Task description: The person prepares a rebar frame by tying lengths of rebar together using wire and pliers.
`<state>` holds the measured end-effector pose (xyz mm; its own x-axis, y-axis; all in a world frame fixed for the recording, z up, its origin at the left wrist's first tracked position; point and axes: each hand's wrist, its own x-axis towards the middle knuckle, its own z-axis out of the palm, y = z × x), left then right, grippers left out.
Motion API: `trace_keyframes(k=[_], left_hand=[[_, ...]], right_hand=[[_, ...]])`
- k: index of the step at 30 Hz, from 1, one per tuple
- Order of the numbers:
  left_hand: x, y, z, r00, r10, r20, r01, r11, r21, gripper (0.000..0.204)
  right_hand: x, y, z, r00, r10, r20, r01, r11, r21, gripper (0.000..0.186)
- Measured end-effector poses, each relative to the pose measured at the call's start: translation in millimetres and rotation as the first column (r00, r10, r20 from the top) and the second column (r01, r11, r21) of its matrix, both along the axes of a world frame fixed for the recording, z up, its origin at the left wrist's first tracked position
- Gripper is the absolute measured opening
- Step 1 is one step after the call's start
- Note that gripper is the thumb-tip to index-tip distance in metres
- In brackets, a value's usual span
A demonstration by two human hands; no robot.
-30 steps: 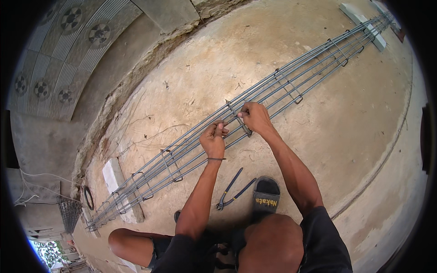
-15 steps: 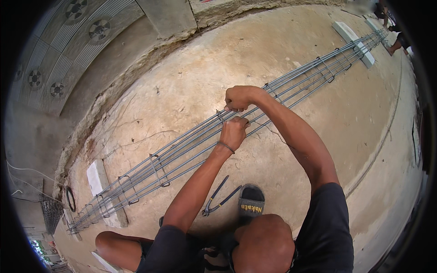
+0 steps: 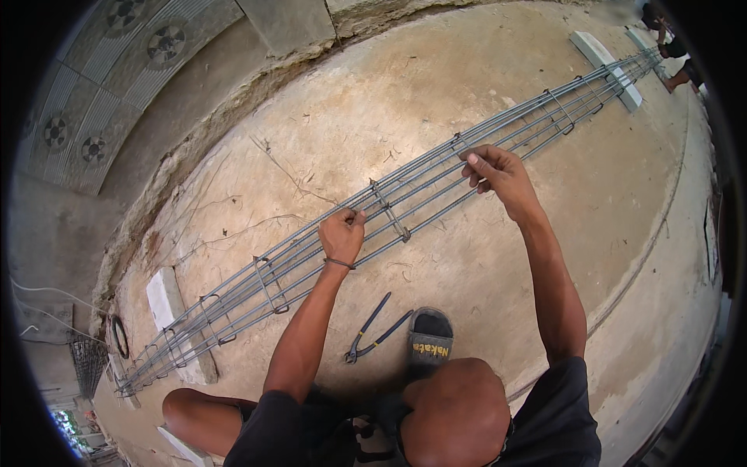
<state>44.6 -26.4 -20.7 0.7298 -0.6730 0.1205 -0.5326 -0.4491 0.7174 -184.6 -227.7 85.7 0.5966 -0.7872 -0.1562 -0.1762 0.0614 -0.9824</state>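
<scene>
A long cage of grey steel reinforcing bars crosses diagonally in front of me, with square stirrups spaced along it. My left hand is closed over the cage, left of the middle stirrup. Thin tie wire runs up and left from its fingers over the concrete. To the right, my right hand is raised at the cage's near side, thumb and forefinger pinched together and the other fingers curled. Whatever is in that pinch is too small to make out. Pincers with dark blue handles lie spread on the floor by my sandal.
Pale blocks prop the cage at the left and far right. Another person is at the cage's far right end. A broken concrete edge and patterned wall panels border the far left. A black coil lies beyond the left block.
My hands were close together at the middle stirrup and have moved apart, the left one left and down, the right one right. The tie wire now trails from the left hand beyond the cage.
</scene>
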Motion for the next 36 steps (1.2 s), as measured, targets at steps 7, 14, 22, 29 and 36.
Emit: trace_keyframes(k=[7, 14, 22, 29, 36], left_hand=[[-71.0, 7.6, -8.2, 0.649, 0.154, -0.745, -0.503, 0.822, -0.269, 0.021], [-74.4, 10.4, 18.4, 0.337, 0.187, -0.923, -0.594, 0.803, -0.054, 0.017], [-58.2, 14.8, 11.5, -0.039, 0.107, -0.993, -0.662, 0.742, 0.106, 0.025], [-50.1, 21.4, 4.1, -0.096, 0.038, -0.995, -0.587, 0.805, 0.088, 0.023], [-77.0, 27.7, -1.8, -0.046, -0.066, -0.997, -0.682, 0.731, -0.017, 0.028]], right_hand=[[8.0, 167.7, -116.2, 0.552, 0.541, -0.635, -0.819, 0.494, -0.292, 0.044], [49.2, 218.2, -150.7, 0.345, 0.536, -0.771, -0.920, 0.029, -0.391, 0.041], [58.0, 224.6, -110.9, -0.055, 0.483, -0.874, -0.896, -0.410, -0.170, 0.051], [23.8, 196.5, -87.6, -0.124, 0.921, -0.368, -0.806, 0.123, 0.578, 0.030], [-38.6, 113.1, 31.8, 0.377, 0.737, -0.561, -0.629, 0.648, 0.429, 0.046]])
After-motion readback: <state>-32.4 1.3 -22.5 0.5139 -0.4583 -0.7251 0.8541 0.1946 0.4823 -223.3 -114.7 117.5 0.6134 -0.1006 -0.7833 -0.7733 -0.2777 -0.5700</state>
